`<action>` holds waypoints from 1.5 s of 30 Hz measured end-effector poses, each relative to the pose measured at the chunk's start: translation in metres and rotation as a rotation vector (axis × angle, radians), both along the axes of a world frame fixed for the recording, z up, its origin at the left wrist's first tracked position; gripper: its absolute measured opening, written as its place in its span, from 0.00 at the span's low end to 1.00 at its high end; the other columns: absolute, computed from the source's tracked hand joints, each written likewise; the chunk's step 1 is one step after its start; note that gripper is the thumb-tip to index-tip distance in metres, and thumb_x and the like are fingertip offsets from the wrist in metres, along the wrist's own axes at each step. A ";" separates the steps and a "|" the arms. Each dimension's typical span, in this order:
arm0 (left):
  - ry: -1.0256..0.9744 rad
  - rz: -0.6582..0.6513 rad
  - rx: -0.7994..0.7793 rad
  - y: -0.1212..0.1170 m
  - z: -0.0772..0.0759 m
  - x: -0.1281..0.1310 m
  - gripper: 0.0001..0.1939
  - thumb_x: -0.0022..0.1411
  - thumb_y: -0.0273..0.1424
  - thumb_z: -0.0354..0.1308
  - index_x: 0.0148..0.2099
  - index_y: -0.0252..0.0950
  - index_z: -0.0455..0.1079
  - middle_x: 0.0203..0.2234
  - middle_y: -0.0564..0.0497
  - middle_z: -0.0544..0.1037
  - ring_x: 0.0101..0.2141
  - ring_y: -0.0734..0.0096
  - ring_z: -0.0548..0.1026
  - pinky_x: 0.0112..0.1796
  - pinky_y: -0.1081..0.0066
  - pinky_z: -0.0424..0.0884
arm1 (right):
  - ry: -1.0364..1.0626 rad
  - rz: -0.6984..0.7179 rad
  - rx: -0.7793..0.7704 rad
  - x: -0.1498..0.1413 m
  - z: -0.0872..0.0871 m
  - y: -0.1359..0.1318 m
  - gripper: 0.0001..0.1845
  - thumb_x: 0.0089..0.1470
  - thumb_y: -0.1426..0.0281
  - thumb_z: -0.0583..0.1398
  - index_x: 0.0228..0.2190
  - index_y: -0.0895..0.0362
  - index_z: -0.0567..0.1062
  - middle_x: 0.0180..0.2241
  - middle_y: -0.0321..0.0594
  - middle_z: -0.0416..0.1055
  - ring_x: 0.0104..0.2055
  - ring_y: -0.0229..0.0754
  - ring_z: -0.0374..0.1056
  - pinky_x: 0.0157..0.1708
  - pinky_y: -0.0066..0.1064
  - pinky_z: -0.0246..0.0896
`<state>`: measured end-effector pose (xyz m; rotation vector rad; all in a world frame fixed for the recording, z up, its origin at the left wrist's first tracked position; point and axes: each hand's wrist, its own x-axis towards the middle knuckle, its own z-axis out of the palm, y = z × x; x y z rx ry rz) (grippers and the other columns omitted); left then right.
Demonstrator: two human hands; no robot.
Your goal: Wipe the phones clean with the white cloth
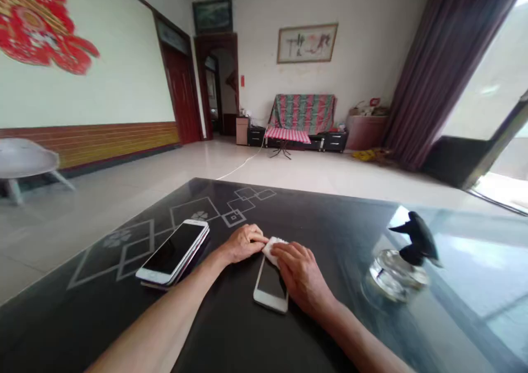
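Observation:
A white-framed smartphone (271, 280) lies face up on the dark table in front of me. My right hand (300, 271) is closed over a folded white cloth (274, 247), pressing it on the far end of the screen. At the phone's far left corner, my left hand (244, 243) has its fingers bent, with the tips gripping that edge beside the cloth. Left of my left forearm sits a stack of phones (178, 250), a white one with a dark screen on top. The lower ones show only their edges.
A clear spray bottle (398, 274) with a black trigger head stands at the right on the glossy black tabletop (322, 213). Beyond the table are a tiled floor, a white chair (27, 161) at left, and a small table with a striped cloth (287, 136).

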<state>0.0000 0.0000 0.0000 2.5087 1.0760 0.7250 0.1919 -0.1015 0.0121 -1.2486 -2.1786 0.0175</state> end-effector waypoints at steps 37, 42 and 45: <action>0.024 0.183 0.112 -0.043 -0.003 0.004 0.08 0.59 0.32 0.59 0.40 0.46 0.79 0.41 0.55 0.76 0.40 0.70 0.73 0.48 0.72 0.66 | 0.168 -0.126 0.110 -0.011 -0.005 -0.062 0.13 0.53 0.75 0.53 0.34 0.54 0.77 0.39 0.40 0.76 0.43 0.44 0.70 0.47 0.38 0.60; 0.011 0.168 0.097 -0.042 -0.002 0.002 0.08 0.59 0.33 0.59 0.39 0.48 0.79 0.42 0.56 0.76 0.40 0.70 0.73 0.49 0.71 0.65 | 0.154 -0.016 0.083 -0.016 0.003 -0.083 0.10 0.50 0.76 0.56 0.31 0.53 0.76 0.37 0.38 0.76 0.40 0.42 0.69 0.46 0.36 0.59; 0.006 0.164 0.079 -0.040 -0.002 0.002 0.08 0.59 0.33 0.59 0.39 0.48 0.79 0.42 0.57 0.76 0.40 0.70 0.73 0.49 0.71 0.65 | 0.134 0.042 0.066 -0.019 0.006 -0.085 0.11 0.50 0.76 0.55 0.31 0.53 0.76 0.37 0.39 0.76 0.39 0.42 0.69 0.46 0.36 0.59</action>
